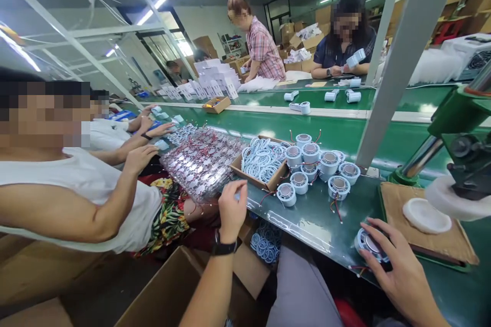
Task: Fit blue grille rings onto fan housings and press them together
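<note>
— What sat furthest left on the bench?

— A neighbouring worker in a white sleeveless top [76, 184], with one hand [140, 157] lifted beside a clear plastic tray of small red-wired parts [201, 161] that lay on the green conveyor table [383, 135].

— And the wearer's left hand?

— The left hand [231, 208], with a black wristwatch [223, 248] on its wrist, was raised at the near corner of a shallow cardboard box of pale blue plastic rings [261, 161]. Its fingers were curled, the fingertips pinched close together near the box corner; whether they gripped a ring I could not tell.

— What lay past the box?

— A cluster of round pale blue housings with metal centres and red wires [320, 163], standing close together just right of the box, one of them [286, 194] set a little nearer the table edge. Below the table edge, a bundle of blue rings [265, 242] rested over an open brown carton [172, 291].

— And the right hand?

— The right hand [401, 271] was at the near edge of the table, fingers spread and closed over one round pale blue housing [367, 244], its wires trailing toward the edge. Just right of it lay a brown board with a white round pad [425, 215], under a green press [458, 133].
</note>
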Available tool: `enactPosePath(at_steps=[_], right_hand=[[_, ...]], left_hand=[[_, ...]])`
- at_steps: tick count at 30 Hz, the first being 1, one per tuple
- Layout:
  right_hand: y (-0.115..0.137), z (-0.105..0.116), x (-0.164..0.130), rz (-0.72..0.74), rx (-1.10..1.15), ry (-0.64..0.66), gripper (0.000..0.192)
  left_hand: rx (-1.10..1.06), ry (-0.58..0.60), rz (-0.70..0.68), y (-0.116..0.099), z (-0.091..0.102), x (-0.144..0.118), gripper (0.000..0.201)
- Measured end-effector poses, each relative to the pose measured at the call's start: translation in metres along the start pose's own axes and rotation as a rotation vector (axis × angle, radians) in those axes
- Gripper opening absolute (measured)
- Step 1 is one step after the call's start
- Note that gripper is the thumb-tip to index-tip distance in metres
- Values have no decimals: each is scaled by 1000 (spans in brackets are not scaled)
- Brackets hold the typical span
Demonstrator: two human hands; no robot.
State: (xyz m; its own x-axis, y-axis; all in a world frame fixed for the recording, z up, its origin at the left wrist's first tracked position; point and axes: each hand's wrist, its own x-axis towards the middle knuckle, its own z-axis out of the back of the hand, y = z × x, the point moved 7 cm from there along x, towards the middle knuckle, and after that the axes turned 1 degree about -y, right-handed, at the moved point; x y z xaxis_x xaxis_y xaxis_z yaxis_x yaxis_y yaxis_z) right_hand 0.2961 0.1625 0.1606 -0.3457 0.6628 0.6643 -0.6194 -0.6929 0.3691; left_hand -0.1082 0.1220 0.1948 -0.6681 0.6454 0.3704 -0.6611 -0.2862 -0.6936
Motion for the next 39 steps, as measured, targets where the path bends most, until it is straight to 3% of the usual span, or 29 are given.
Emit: enactPosePath(at_steps=[3, 7, 9, 12, 15, 18, 23, 27, 30, 33, 37, 39], right_hand=[[-1, 1, 1, -2, 16, 0, 34], [0, 3, 2, -18, 30, -9, 33], [1, 4, 3, -22, 37, -18, 34], [1, 4, 2, -41, 55, -22, 34], [2, 4, 2, -39, 63, -30, 34], [3, 5, 2, -19, 65, -39, 32], [5, 7, 5, 10, 41, -37, 31], [7, 9, 5, 7, 55, -36, 30], [10, 11, 5, -3, 71, -34, 27], [11, 12, 7, -19, 89, -27, 26], [12, 21, 8, -44, 125, -95, 34], [19, 34, 4, -66, 175, -209, 34]], left_hand=[[109, 113, -134, -37, -18, 48, 22], [243, 218, -190, -57, -44, 73, 27], [286, 212, -192, -58, -44, 75, 26], [326, 147, -182, -54, -30, 76, 26], [351, 94, -178, -50, -15, 73, 25], [372, 117, -181, -47, -12, 70, 26], [408, 290, -215, -51, -33, 66, 27], [427, 325, -182, -54, -47, 67, 27], [398, 275, -146, -60, -45, 69, 24], [326, 120, -107, -70, -24, 67, 24], [156, -47, -89, -83, 8, 29, 42], [23, 29, -113, -89, 8, -10, 42]])
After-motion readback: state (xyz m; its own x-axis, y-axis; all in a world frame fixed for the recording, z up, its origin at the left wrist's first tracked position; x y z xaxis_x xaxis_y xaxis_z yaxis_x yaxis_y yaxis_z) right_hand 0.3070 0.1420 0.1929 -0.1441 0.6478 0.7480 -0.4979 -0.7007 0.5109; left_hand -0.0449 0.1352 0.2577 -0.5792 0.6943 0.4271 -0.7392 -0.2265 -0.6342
